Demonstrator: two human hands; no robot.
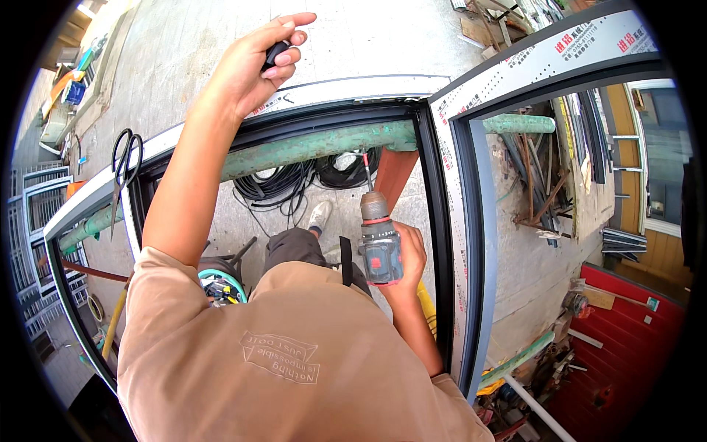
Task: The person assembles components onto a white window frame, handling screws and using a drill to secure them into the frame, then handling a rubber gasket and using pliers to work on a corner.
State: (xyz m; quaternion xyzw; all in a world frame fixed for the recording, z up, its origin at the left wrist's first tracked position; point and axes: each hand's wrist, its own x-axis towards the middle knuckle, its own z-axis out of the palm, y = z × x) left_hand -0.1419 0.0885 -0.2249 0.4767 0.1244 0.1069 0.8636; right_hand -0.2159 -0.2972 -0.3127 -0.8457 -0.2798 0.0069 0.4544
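Observation:
My right hand (410, 258) is wrapped around the handle of a grey and red cordless drill (379, 247). A long thin bit (367, 168) points away from me, its tip over a green pipe (313, 149) and inside the frame opening. My left hand (266, 62) is raised over the far side of the frame, curled around a small black piece (275, 56) with the index finger stretched out. Most of that piece is hidden. Both hands are above a large dark window frame (447, 169) with white printed film. Black-handled scissors (127, 158) rest across its left part.
Coils of black cable (276, 180) lie on the concrete floor beyond my feet. A round tub of tools (221, 286) sits close at my left. Metal scraps (534, 180) are piled on the right, near a red corrugated panel (618, 353). Barred metal frames (48, 214) stand far left.

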